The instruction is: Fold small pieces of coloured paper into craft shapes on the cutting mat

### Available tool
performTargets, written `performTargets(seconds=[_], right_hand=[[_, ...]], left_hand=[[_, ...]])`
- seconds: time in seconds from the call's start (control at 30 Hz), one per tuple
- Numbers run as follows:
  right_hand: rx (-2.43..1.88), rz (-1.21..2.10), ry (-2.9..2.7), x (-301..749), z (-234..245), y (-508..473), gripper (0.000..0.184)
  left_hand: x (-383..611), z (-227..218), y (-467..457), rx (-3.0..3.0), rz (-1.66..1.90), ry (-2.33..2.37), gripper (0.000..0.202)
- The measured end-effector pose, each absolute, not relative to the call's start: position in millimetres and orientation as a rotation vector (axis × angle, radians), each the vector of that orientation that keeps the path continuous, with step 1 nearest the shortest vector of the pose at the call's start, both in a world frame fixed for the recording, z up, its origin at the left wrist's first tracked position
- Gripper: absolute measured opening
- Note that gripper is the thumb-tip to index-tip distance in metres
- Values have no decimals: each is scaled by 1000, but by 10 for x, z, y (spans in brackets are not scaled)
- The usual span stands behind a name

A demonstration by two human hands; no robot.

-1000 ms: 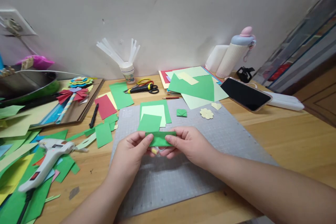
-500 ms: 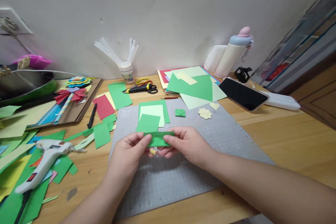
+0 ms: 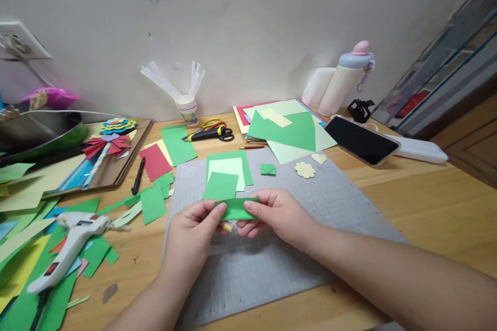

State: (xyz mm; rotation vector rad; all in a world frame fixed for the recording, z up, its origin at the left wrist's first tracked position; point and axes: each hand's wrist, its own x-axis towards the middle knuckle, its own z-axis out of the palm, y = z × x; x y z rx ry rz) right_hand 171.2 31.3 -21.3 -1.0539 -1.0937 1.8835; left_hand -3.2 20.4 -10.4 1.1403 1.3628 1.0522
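Both hands hold a small folded strip of green paper (image 3: pixel 236 208) just above a grey cutting mat (image 3: pixel 272 264). My left hand (image 3: pixel 194 232) pinches its left end between thumb and fingers. My right hand (image 3: pixel 279 214) pinches the right end. A little yellow piece (image 3: pixel 227 226) shows under the strip between my fingers. Just beyond the strip, a green paper square (image 3: pixel 220 186) lies on a pale green sheet (image 3: pixel 227 168) and a larger green sheet on the mat.
A white glue gun (image 3: pixel 66 248) lies among paper scraps at the left. Scissors (image 3: pixel 212 132), a cup of white sticks (image 3: pixel 187 108), stacked coloured papers (image 3: pixel 287 132), a phone (image 3: pixel 361 139) and a bottle (image 3: pixel 345 83) stand along the back. A black pen (image 3: pixel 138 176) lies left of the mat.
My hands and the green strip have stayed nearly in place; my fingers have shifted slightly along the strip. The view has shifted a little.
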Motion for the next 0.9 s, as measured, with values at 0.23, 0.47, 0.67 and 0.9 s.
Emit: performTargets(seconds=[0.23,0.47,0.67,0.9], right_hand=[[-1074,1904,-1112,1714,-214,325,38],[-1069,1913,-1242,1730,-213,311,28],[-1086,1848,-1554,1775,-187,329,18],[-1010,1901,-1778,1833,-174,324,11]], left_hand=[[-23,-122,211,1092,1058,1338,15],[-39,-105,224,1212,1013,1324,14],[-78,-37,220,1388,708,1216,18],[-65,-111,213,1332,588,1157,21]])
